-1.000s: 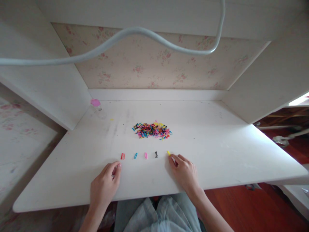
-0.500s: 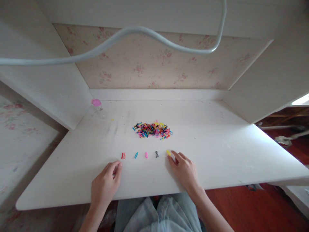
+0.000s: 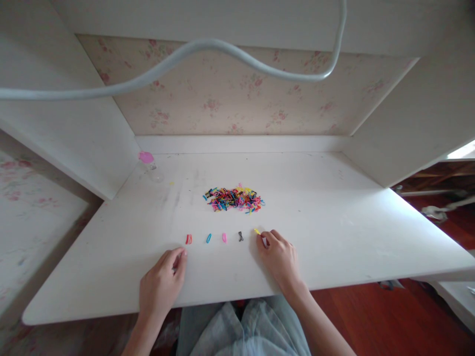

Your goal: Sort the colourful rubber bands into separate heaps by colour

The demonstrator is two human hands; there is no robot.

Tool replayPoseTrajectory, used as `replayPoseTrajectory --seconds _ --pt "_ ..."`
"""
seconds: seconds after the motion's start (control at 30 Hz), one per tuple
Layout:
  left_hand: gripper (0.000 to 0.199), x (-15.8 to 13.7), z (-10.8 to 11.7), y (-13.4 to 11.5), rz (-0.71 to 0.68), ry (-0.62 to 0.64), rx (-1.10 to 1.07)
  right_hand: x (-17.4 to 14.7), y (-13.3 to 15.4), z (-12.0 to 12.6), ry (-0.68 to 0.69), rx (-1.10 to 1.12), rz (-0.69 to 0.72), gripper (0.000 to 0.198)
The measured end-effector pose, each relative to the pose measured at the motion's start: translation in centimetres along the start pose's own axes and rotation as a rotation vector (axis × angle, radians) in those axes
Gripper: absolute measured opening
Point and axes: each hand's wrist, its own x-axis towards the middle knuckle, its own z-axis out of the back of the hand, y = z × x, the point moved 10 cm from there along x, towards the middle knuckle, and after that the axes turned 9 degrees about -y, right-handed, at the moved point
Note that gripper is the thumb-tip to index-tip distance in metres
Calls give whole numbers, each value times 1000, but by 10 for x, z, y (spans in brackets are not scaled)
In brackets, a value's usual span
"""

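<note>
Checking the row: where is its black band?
In the head view, the black band lies below the pile, between the pink band (left) and yellow band (right).

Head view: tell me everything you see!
Desk: one, white, centre
Pile: one, multicoloured, mid-desk
Red band, blue band, pink band, black band, yellow band: one each (red unclear), front row
Container: one, clear-and-pink, back left
Yellow bit: one, yellow, pile's left
Cable: one, white, across top
Wallpaper: two areas, floral pink, back, left
Floor: one, red, lower right
Pale thing: one, whitish, far right
Clothing: count unclear, grey-blue, bottom
Left hand: one, bare, near red band
Right hand: one, bare, at yellow band
</note>
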Motion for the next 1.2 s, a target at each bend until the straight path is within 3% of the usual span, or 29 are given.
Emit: replayPoseTrajectory --seconds 0.6,0.83,1.0,1.2 --pt "17 0 -1 2 6 13 -7 -5 -3 -2 57 10 -79 30" --pt "17 -1 -1 1 8 17 0 -5 -9 5 -2 111 -104 32" --pt "17 0 0 1 23 5 13 21 -5 1 30 173 -74 31" --pt "17 -1 2 1 14 -8 -4 60 11 -24 165 40 30 24"
